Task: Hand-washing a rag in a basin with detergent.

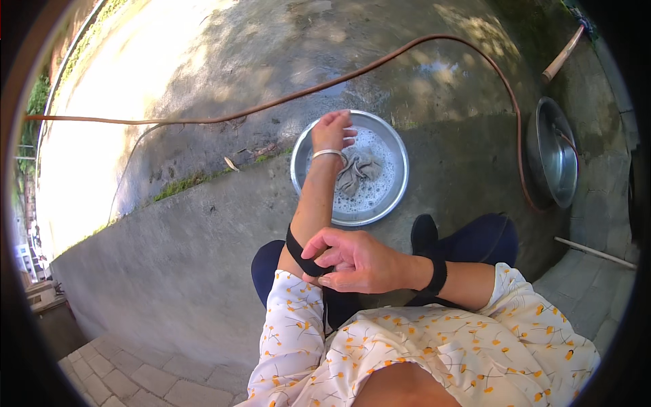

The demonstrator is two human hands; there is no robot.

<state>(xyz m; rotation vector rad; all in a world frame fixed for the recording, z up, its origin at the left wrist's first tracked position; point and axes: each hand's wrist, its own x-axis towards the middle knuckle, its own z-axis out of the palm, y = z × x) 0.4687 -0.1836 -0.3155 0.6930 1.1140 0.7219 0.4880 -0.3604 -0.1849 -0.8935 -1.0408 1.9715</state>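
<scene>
My left hand [333, 132] hangs over the far side of a metal basin [402, 178], fingers loosely curled and apart, holding nothing. A silver bangle [328, 152] circles that wrist. Below it in the basin lies a wet, bunched grey cloth [360, 170] amid foamy water [379, 142]. A black band [301, 254] wraps my left forearm below the rolled floral sleeve. My right hand [353, 259] reaches across to this forearm, with its fingers and thumb closed at the band. Another black band [437, 277] is around my right wrist.
An orange-brown hose [305, 94] curves across the wet concrete beyond the basin and runs down to a second metal basin [552, 152], tilted at the right. A wooden handle [562, 53] leans above it. A pale stick [595, 253] lies at right. A mossy step edge [188, 184] crosses the ground at left.
</scene>
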